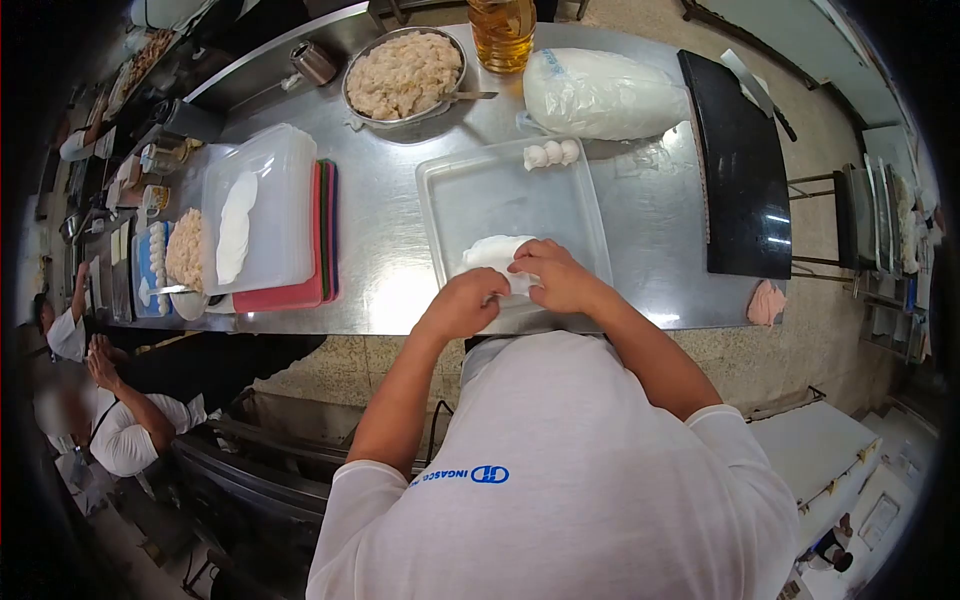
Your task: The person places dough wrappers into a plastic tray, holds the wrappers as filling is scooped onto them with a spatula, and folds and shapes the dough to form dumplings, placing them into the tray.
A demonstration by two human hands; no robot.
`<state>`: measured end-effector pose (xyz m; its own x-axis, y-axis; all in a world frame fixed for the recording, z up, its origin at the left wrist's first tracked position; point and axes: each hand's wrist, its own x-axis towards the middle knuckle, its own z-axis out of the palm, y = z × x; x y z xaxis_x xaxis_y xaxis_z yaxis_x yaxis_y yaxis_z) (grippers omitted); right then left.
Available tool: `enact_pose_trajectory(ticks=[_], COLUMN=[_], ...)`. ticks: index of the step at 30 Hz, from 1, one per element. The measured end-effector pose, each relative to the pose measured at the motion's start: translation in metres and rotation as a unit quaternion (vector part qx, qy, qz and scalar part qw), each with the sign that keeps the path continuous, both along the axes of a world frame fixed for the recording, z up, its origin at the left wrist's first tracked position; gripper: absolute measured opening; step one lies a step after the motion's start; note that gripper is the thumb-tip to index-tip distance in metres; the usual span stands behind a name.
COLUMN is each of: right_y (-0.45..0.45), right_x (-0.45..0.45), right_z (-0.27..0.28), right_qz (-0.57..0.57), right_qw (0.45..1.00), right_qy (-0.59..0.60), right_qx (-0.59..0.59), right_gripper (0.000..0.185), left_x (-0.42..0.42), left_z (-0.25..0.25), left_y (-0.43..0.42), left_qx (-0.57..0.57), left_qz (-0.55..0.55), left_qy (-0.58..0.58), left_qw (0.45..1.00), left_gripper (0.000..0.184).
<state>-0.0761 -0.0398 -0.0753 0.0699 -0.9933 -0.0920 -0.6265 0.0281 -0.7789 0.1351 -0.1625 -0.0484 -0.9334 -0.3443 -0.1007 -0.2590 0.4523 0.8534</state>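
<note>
A thin white sheet of dough [488,252] lies at the near side of a translucent plastic tray [432,212]. My left hand [465,303] is at its near left edge, with the fingers curled. My right hand [556,277] pinches the near right part of the sheet, thumb and fingers bent over it. My fingers partly cover the dough between them. At the tray's far right corner sits a row of small white dough balls [551,154].
Behind the tray stand a bowl of pale mixture [405,72], an oil bottle [503,35] and a bagged white mass [605,95]. A plastic lid [285,200] rests on coloured boards [325,235] at left. A knife [758,95] lies on the black board [740,180]. Co-workers are at left.
</note>
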Motion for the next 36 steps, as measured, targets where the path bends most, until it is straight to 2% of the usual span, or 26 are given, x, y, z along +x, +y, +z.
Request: enact_pose_trajectory(ticks=[2,5,9,12,15,16,18,21,22,24,25,28,31,36], right_y=[0.004,0.0,-0.009,-0.008,-0.011,-0.012,-0.016,-0.017,-0.016,-0.014,-0.013,-0.009,-0.006,-0.007], right_x=[0.011,0.027,0.037,0.044,0.051,0.053,0.055,0.055,0.053,0.048,0.044,0.031,0.018,0.018], right_z=[0.005,0.018,0.009,0.006,0.005,0.007,0.011,0.007,0.003,-0.003,-0.005,-0.003,0.005,0.014], right_qz=[-0.013,-0.009,0.006,-0.011,-0.044,-0.044,-0.043,-0.061,-0.064,-0.069,-0.096,-0.174,-0.212,-0.201], right_qw=[0.998,0.994,0.987,0.987,0.996,0.997,0.995,0.977,0.97,0.955,0.958,0.96,0.95,0.947], right_qy=[0.047,0.089,0.147,0.141,0.007,-0.025,-0.088,-0.185,-0.211,-0.262,-0.246,-0.194,-0.188,-0.193], right_qx=[-0.03,-0.063,-0.062,-0.078,-0.078,-0.055,-0.009,0.09,0.1,0.12,0.112,0.105,0.131,0.158], right_gripper=[0.041,0.037,0.023,0.013,0.012,0.013,0.016,0.021,0.021,0.023,0.022,0.02,0.02,0.02], left_x=[0.011,0.017,0.011,0.012,0.02,0.022,0.025,0.023,0.02,0.017,0.016,0.021,0.029,0.033], left_z=[-0.002,-0.003,-0.006,-0.002,0.002,-0.002,-0.016,-0.027,-0.025,-0.013,-0.006,-0.002,0.005,0.026], left_y=[-0.002,-0.014,-0.012,-0.01,-0.01,-0.008,-0.004,0.003,0.004,0.007,0.006,-0.004,-0.021,-0.049], left_qx=[-0.009,-0.087,-0.079,-0.111,-0.037,0.086,0.325,0.365,0.251,0.108,0.034,0.06,0.027,-0.002], left_qz=[0.084,0.08,0.107,0.162,0.2,0.243,0.316,0.349,0.345,0.324,0.312,0.307,0.251,0.229], left_qy=[0.013,-0.026,0.047,0.025,-0.098,-0.085,-0.054,-0.014,-0.044,-0.064,-0.074,-0.071,-0.078,-0.079], left_qw=[0.996,0.993,0.99,0.98,0.974,0.962,0.89,0.863,0.904,0.938,0.947,0.947,0.964,0.97], left_gripper=[0.023,0.027,0.022,0.018,0.012,0.011,0.012,0.015,0.011,0.014,0.017,0.021,0.021,0.029])
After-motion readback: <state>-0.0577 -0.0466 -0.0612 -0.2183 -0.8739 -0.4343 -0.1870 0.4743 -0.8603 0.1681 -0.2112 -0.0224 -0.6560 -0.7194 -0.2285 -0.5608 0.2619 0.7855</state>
